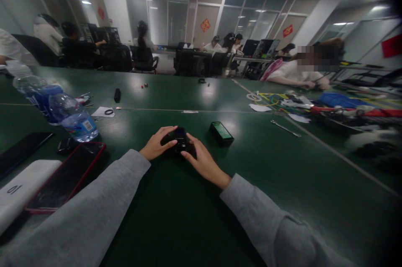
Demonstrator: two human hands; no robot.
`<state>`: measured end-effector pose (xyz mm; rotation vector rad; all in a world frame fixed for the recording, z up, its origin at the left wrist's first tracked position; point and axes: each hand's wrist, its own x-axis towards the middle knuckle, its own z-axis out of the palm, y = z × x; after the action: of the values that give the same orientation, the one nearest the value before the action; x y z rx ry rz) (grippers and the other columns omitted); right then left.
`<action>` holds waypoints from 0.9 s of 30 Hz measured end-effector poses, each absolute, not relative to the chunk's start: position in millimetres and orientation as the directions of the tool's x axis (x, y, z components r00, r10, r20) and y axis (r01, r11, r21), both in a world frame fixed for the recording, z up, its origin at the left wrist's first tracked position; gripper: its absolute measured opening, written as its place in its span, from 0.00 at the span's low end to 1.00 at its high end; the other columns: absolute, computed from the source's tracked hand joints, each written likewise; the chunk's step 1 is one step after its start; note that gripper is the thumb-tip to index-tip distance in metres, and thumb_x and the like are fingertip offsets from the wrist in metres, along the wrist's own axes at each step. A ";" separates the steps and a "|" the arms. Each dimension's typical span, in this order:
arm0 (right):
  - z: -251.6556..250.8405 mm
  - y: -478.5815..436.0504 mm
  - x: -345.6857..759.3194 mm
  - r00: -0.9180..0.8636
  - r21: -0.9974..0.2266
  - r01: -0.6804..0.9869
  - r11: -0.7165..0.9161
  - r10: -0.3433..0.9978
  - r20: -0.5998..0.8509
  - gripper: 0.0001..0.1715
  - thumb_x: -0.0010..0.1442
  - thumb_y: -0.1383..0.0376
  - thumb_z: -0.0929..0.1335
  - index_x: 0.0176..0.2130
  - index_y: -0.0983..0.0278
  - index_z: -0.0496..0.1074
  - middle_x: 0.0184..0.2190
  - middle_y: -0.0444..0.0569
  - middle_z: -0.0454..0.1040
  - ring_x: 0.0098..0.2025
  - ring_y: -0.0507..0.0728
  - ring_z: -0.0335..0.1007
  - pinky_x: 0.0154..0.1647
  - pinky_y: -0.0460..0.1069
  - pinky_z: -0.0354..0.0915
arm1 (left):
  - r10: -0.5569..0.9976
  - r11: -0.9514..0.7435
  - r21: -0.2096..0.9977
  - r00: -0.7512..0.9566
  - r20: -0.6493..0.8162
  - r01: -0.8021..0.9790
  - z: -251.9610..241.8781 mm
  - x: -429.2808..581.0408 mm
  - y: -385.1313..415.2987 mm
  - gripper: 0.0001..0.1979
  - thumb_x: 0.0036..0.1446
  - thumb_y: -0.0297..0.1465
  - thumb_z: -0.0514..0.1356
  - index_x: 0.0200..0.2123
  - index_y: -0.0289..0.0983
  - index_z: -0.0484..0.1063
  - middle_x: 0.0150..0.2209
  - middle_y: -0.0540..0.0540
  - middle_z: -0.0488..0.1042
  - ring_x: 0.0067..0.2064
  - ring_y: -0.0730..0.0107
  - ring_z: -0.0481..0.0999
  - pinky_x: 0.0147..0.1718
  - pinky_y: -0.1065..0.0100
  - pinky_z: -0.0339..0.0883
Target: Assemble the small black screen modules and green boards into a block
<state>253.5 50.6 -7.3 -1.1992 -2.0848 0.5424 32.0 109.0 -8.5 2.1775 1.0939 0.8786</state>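
A small black device with a dark screen and buttons (180, 137) sits between my two hands at the middle of the green table (176, 208). My left hand (159, 142) grips its left side, thumb on the front and fingers curled over the far edge. On the right side, my right hand (204, 158) closes round it with the thumb near its lower edge. Both hands hide parts of the casing. Just right of my right hand lies a black box with a green, screen-like top (221, 133), touched by neither hand.
Left of me are water bottles (73, 114), a red-edged phone (67, 177) and a white slab-like object (27, 191). A wrench (285, 128) lies to the right, near cables and tangled items (292, 101). Farther back are a small black object (117, 95) and several people at desks.
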 end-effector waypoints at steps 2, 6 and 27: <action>-5.7 50.0 253.7 -0.359 -0.604 0.612 0.511 0.860 0.363 0.34 0.65 0.51 0.60 0.64 0.60 0.49 0.54 0.55 0.64 0.52 0.61 0.63 0.52 0.59 0.63 | 0.819 -0.550 0.668 0.481 0.313 0.501 -8.5 31.0 107.5 0.29 0.58 0.47 0.54 0.61 0.48 0.56 0.61 0.44 0.57 0.61 0.56 0.60 0.59 0.53 0.55; 3.7 57.8 270.8 -0.301 -0.384 0.750 0.538 0.796 0.525 0.24 0.67 0.58 0.57 0.60 0.61 0.57 0.51 0.54 0.66 0.53 0.61 0.61 0.54 0.59 0.59 | 0.820 -0.538 0.670 0.503 0.273 0.512 -8.7 28.9 107.2 0.32 0.57 0.48 0.55 0.62 0.48 0.53 0.61 0.43 0.56 0.58 0.54 0.63 0.56 0.50 0.58; -13.4 69.0 297.5 -0.131 -0.383 0.852 0.357 0.854 0.504 0.28 0.63 0.59 0.61 0.60 0.64 0.56 0.58 0.58 0.57 0.57 0.65 0.59 0.53 0.61 0.65 | 0.812 -0.522 0.655 0.553 0.187 0.546 -5.7 28.1 106.2 0.46 0.47 0.49 0.63 0.65 0.49 0.44 0.64 0.40 0.54 0.59 0.46 0.62 0.55 0.43 0.55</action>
<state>297.5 69.0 -13.4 -1.4781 -1.9613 0.0040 28.1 106.2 -5.7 2.2543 1.0906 0.6554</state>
